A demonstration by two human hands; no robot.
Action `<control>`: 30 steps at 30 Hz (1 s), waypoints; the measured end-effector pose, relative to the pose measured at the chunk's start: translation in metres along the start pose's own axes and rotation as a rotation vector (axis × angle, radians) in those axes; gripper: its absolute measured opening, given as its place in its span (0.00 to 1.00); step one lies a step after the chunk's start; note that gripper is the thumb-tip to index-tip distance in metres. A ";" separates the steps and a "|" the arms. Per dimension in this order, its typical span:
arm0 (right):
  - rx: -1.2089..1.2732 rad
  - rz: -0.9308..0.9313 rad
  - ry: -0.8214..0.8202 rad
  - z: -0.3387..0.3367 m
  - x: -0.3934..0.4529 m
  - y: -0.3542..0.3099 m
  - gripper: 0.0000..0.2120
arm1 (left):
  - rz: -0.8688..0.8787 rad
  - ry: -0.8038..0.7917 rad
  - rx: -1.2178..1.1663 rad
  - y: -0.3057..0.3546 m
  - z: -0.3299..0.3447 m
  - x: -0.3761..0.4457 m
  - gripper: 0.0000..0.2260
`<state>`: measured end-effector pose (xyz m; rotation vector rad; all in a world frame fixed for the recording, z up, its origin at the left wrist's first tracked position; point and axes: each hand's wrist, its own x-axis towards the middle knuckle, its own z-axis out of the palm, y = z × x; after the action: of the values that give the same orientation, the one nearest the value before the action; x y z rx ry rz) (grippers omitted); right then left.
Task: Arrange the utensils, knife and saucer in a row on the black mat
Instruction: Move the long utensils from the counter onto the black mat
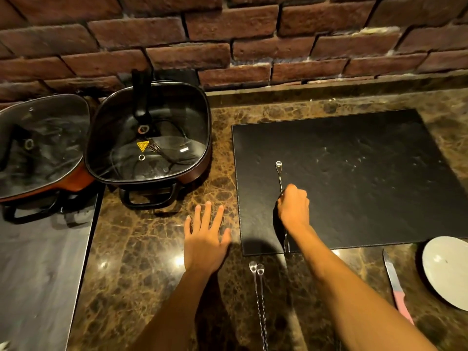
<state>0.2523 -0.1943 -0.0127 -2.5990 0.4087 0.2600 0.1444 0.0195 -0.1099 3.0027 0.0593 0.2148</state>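
The black mat [354, 178] lies on the marble counter at the right. My right hand [293, 209] is closed around the middle of a long twisted metal utensil [279, 173], over the mat's left part; its small spoon end points away and its fork end reaches the mat's near edge. My left hand [205, 236] rests flat on the counter left of the mat, fingers spread. Two more long twisted spoons [259, 295] lie side by side on the counter below the mat. A pink-handled knife [395, 282] and a white saucer [448, 269] lie at the lower right.
Two square electric pots with glass lids, one [149, 135] near the mat and one [40, 145] at the far left, stand against the brick wall. A dark glossy panel [38, 274] covers the counter's lower left.
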 end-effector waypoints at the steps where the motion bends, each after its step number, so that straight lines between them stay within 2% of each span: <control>1: 0.001 -0.011 0.014 -0.001 -0.002 0.000 0.06 | 0.004 0.008 -0.001 0.000 0.000 0.000 0.27; 5: 0.088 -0.065 0.012 -0.003 -0.027 0.010 0.04 | 0.018 0.042 0.010 0.000 0.000 0.001 0.26; 7: 0.154 -0.058 -0.079 0.001 -0.055 0.025 0.01 | 0.022 0.059 0.009 0.000 0.000 0.000 0.25; 11: 0.154 -0.102 -0.237 0.020 -0.123 0.061 0.05 | 0.017 0.071 0.011 0.000 -0.001 0.000 0.25; 15: 0.165 -0.035 -0.340 0.030 -0.182 0.079 0.07 | 0.001 0.051 0.002 0.001 -0.004 0.000 0.25; 20: 0.161 -0.047 -0.382 0.031 -0.226 0.086 0.07 | -0.004 0.009 0.015 0.002 -0.006 -0.001 0.26; 24: 0.117 -0.052 -0.457 0.033 -0.244 0.089 0.14 | -0.018 -0.029 -0.001 0.003 -0.009 0.000 0.27; 30: 0.054 -0.014 -0.439 0.030 -0.250 0.081 0.16 | -0.013 -0.025 -0.008 0.004 -0.009 -0.001 0.27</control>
<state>-0.0125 -0.1870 -0.0100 -2.3986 0.2352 0.7832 0.1424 0.0170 -0.1002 2.9959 0.0750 0.1753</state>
